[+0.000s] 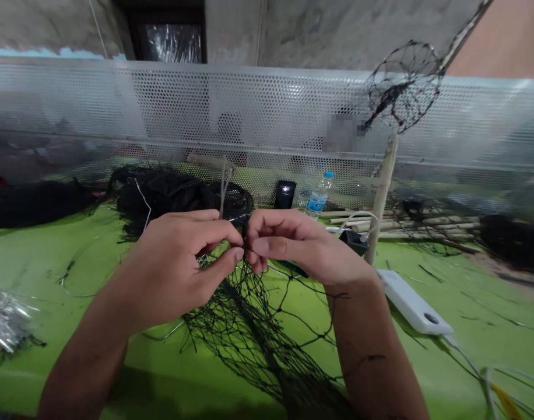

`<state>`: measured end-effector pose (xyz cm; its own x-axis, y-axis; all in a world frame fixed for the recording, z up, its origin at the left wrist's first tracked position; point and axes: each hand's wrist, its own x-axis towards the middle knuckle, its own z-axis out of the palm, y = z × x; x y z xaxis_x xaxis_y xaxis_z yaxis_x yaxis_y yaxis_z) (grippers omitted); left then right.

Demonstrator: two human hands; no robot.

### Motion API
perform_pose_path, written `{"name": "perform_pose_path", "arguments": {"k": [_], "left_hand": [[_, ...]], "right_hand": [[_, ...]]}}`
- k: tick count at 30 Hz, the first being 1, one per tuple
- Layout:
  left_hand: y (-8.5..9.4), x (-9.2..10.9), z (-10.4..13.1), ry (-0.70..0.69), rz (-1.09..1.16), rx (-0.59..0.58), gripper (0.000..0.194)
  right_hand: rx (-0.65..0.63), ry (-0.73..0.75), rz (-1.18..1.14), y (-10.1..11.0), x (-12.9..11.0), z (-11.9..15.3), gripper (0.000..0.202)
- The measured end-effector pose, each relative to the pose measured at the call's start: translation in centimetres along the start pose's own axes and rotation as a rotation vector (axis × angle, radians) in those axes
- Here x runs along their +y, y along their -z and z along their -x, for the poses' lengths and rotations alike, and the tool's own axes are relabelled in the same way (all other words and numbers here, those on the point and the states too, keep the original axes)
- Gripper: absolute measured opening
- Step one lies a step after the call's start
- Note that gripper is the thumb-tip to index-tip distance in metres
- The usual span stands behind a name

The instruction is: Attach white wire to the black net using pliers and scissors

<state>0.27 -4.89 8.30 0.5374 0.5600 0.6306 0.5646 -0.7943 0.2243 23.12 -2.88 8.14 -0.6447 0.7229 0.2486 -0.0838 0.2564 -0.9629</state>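
Observation:
A black knotted net [249, 326] hangs down from between my fingertips and spreads toward the front edge of the table. My left hand [183, 256] pinches a dark strand at the net's top with thumb and forefinger. Close against it, my right hand [293, 239] also pinches the net there, its fingers curled. The fingertips of both hands nearly touch. The exact knot or strand between them is too small to make out. Behind the hands lies a heap of black netting cord [162, 189].
A perforated metal screen [267, 111] runs across the back of the green table [136, 373]. Before it stand a phone [285, 193] and a water bottle [319, 195]. A wooden post [383, 198] rises at right beside a white power bank [413, 300] with a cable. Bundled sticks [428, 227] lie behind.

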Motion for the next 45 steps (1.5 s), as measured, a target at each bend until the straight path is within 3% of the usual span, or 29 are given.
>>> {"name": "perform_pose_path", "arguments": {"k": [4,15,30,34,38,41,45], "left_hand": [[0.1,0.3,-0.1,0.011,0.009,-0.001,0.013],[0.8,-0.1,0.0,0.043,0.119,-0.049,0.013],[0.9,-0.6,0.1,0.001,0.027,0.042,0.017],[1.3,-1.1,-0.1,0.03,0.05,0.068,0.019],[1.6,-1.9,-0.3,0.057,0.039,0.082,0.016],[1.6,-2.9,-0.5,0.079,0.003,0.146,0.016],[2.0,-4.8,-0.6,0.171,-0.079,0.323,0.017]], "right_hand": [[0.01,0.01,0.031,-0.3,-0.1,-0.2,0.024],[0.051,0.11,0.029,-0.5,0.2,-0.1,0.006],[0.048,0.13,-0.042,-0.2,0.7,-0.1,0.01],[-0.041,0.141,-0.112,-0.4,0.9,-0.3,0.023],[-0.163,0.06,-0.072,-0.7,1.0,-0.2,0.046],[-0.146,0.013,0.007,-0.6,0.7,0.3,0.066],[-0.092,-0.079,0.237,-0.3,-0.1,1.4,0.083]]}}
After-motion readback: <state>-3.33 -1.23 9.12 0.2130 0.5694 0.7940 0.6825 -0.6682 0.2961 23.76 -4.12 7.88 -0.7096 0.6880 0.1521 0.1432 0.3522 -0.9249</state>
